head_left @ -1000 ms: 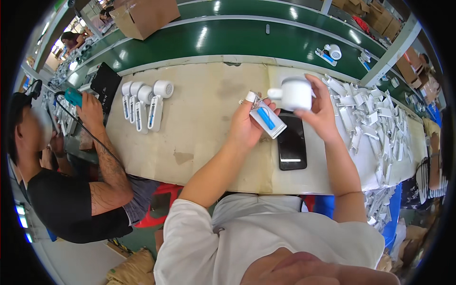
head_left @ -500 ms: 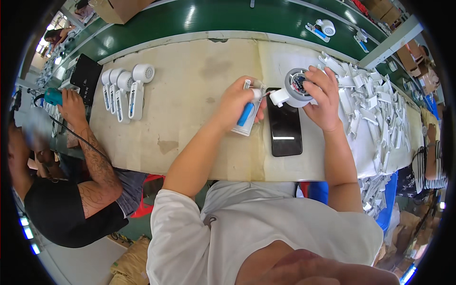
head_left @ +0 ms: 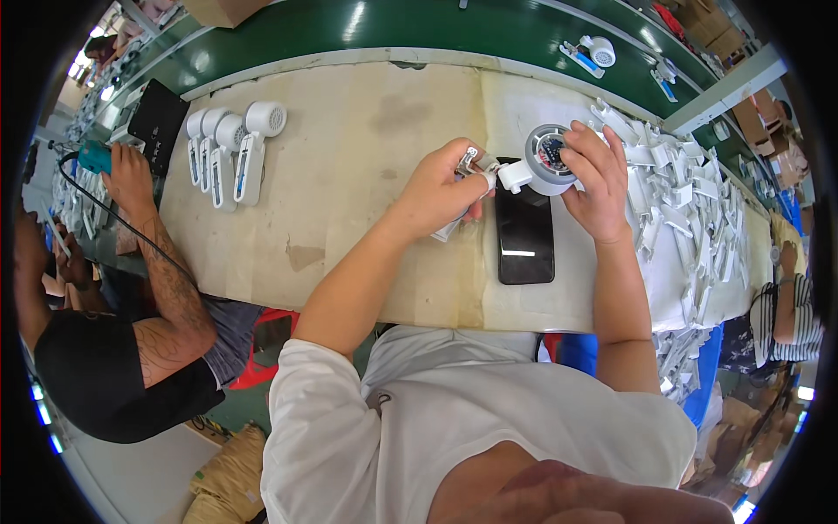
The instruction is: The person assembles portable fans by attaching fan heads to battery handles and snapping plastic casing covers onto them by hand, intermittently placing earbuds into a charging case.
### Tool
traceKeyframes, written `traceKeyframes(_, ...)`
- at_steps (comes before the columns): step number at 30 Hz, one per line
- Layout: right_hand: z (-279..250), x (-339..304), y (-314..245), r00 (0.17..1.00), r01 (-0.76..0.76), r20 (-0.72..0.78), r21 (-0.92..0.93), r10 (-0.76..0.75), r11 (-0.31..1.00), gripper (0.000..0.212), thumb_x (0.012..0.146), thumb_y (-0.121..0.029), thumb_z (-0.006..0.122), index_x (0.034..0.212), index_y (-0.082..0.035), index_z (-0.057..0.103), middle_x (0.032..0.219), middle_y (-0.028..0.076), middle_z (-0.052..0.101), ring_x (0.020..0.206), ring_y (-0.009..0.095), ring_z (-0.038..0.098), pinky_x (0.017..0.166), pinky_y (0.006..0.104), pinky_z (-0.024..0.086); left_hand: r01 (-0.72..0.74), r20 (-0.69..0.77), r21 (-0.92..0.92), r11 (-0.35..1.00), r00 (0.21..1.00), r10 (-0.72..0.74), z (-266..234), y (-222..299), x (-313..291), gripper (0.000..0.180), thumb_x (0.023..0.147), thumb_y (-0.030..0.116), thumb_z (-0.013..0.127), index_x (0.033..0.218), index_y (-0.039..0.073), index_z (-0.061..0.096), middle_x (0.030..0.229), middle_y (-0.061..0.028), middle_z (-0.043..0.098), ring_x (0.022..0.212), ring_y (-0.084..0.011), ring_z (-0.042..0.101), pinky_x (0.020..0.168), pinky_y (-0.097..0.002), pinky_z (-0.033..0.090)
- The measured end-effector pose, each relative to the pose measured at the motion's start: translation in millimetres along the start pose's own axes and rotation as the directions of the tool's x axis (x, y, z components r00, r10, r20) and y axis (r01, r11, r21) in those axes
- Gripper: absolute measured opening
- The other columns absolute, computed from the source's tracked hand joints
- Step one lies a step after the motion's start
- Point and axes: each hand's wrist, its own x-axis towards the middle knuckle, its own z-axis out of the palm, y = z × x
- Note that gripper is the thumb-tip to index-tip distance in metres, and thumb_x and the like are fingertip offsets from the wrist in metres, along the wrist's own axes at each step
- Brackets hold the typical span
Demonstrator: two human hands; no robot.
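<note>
My left hand (head_left: 441,188) grips a white handle piece (head_left: 469,166) of a small handheld device, its end showing past my fingers. My right hand (head_left: 598,179) holds the round white head piece (head_left: 546,159), whose open face shows a circular inner part. The head's short neck points left and meets the handle end above a black phone (head_left: 525,231) lying flat on the beige table (head_left: 349,175).
Several assembled white devices (head_left: 231,144) lie in a row at the table's far left. A heap of white plastic parts (head_left: 681,196) fills the right side. A green conveyor belt (head_left: 393,26) runs behind. A person at left (head_left: 131,179) holds a teal tool.
Both hands have come down from a raised position to just above the phone. The head piece has turned so its open face shows, and its neck now meets the handle.
</note>
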Motion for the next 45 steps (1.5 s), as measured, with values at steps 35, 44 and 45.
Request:
traceKeyframes(35,-8.5,-14.8,62.3,0.402,-0.794,0.226,-0.397,0.887,0.461,0.046,0.083,-0.027,0.054,0.123,-0.005,0.047,0.116,0.017,0.055,0.099,0.035,0.055,0.082,0.0425,0.045,-0.174,-0.175,-0.260,0.950,0.976,0.131,-5.4,-7.9,10.1,0.023,0.089,0.020,0.055,0.106,0.006,0.060,0.099,-0.0055,0.066,0.078,-0.0083,0.060,0.057,-0.0202,0.047)
traceKeyframes(44,-2.3,55.4,-60.2,0.891,-0.425,0.217,0.082,0.400,0.902,0.055,0.068,-0.015,0.071,0.118,-0.005,0.051,0.111,0.013,0.054,0.094,0.031,0.052,0.079,0.0357,0.046,-0.364,-0.324,-0.523,0.771,0.921,0.215,4.1,-12.4,8.8,0.027,0.089,0.014,0.053,0.112,0.000,0.052,0.108,-0.0086,0.059,0.095,-0.0189,0.059,0.082,-0.0340,0.051)
traceKeyframes(45,3.0,56.5,-62.6,0.889,-0.429,0.215,0.077,0.405,0.900,0.056,0.067,-0.012,0.071,0.119,-0.006,0.051,0.114,0.012,0.053,0.092,0.030,0.051,0.079,0.0369,0.046,-0.365,-0.320,-0.517,0.774,0.921,0.220,5.5,-14.7,8.5,0.027,0.089,0.014,0.053,0.112,0.000,0.052,0.108,-0.0086,0.059,0.095,-0.0189,0.059,0.082,-0.0340,0.051)
